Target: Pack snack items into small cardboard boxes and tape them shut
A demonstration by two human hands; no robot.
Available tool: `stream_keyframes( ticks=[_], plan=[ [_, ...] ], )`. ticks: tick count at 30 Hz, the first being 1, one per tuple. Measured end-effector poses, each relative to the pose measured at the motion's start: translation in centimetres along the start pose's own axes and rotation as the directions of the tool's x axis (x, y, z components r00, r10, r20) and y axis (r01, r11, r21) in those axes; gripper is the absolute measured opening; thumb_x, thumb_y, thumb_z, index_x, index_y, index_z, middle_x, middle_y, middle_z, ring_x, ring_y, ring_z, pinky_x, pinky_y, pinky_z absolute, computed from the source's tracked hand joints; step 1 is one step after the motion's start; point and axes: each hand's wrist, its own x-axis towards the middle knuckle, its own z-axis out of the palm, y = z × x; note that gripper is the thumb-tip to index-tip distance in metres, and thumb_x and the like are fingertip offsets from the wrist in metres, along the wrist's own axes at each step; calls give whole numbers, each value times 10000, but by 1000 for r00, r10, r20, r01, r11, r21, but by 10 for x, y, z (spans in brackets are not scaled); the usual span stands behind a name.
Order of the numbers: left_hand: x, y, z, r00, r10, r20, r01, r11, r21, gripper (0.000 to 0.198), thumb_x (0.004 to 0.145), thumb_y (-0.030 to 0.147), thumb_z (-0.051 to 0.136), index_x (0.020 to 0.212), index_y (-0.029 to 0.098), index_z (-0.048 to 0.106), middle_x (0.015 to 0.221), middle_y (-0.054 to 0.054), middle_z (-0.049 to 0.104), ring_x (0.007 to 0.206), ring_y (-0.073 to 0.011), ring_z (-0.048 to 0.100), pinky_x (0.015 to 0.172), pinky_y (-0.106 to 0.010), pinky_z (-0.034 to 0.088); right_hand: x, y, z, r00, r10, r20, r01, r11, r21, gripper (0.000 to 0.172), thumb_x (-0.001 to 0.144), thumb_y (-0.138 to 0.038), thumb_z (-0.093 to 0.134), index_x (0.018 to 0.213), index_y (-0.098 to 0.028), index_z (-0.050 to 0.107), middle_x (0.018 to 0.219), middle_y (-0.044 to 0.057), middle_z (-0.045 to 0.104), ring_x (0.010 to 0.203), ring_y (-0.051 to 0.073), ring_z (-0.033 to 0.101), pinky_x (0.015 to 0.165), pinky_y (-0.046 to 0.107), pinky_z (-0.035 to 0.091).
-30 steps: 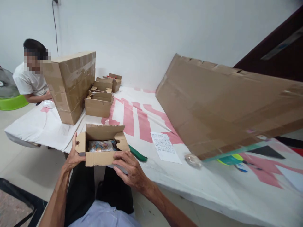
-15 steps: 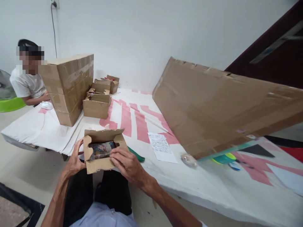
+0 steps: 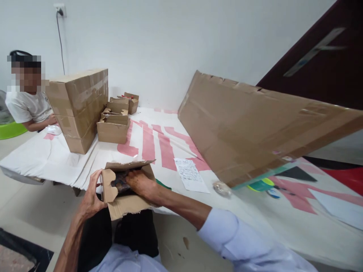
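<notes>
My left hand holds the box, already open, packet still inside under my right hand, grip hidden.

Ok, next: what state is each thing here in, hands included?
Brown cardboard box being held: open, front flap folded outward
Left hand: gripping the box's side
Right hand: inside the box, fingers partly hidden
Large brown cardboard cartons: closed, stacked
White printed paper sheet: lying flat
Black plug: plugged in
</notes>
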Motion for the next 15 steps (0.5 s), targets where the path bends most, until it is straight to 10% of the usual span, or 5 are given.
stream_keyframes(
  ticks=[9, 15],
  plan=[
    [4, -8, 0, 1000, -28, 2, 28, 997, -75, 1129, 680, 287, 910, 1611, 344, 275, 1665, -161, 279, 1550, -408, 334, 1173, -581, 468, -9, 0, -9, 999, -31, 9, 31, 999, -37, 144, 928, -30, 644, 963, -162, 690, 1028, 108, 718, 933, 242, 673, 855, 377, 533],
    [15, -27, -7, 1000, -20, -1, 19, 995, -102, 1126, 706, 329, 889, 1643, 310, 263, 1663, -185, 308, 1544, -425, 361, 1103, -518, 541, 1, 6, -80, 996, 3, -87, 7, 993, 116, 220, 998, -94, 525, 865, -186, 675, 959, 96, 710, 919, 224, 650, 801, 342, 525]
  ],
)
